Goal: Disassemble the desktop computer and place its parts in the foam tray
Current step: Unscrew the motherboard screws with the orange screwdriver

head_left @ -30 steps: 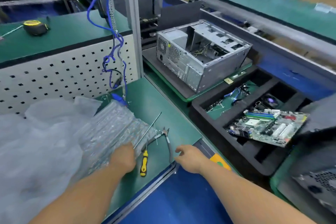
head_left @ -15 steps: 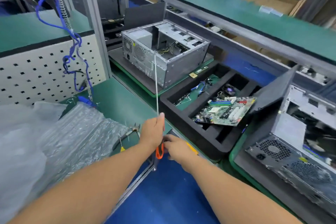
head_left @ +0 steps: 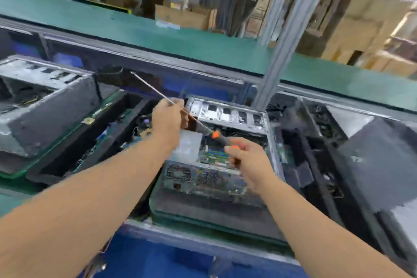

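Observation:
An open grey desktop computer case (head_left: 216, 178) lies in front of me with its green board showing inside. Above it I hold a long screwdriver (head_left: 203, 130) with an orange and black handle. My left hand (head_left: 168, 119) grips the thin metal shaft, whose tip points up and left. My right hand (head_left: 247, 160) holds the handle end. A black foam tray (head_left: 94, 140) with parts in it sits left of the case. The picture is blurred.
A second open grey case (head_left: 42, 101) stands at the far left. Another black foam tray (head_left: 316, 165) and a dark panel (head_left: 379, 158) lie to the right. A grey metal post (head_left: 286, 29) rises behind the case. A green conveyor shelf (head_left: 180, 38) runs across above.
My view has swung right, from the tool bench to the case. Both hands lifted the long screwdriver off the bench and carried it over the open case, its shaft tilting from upright to slanted.

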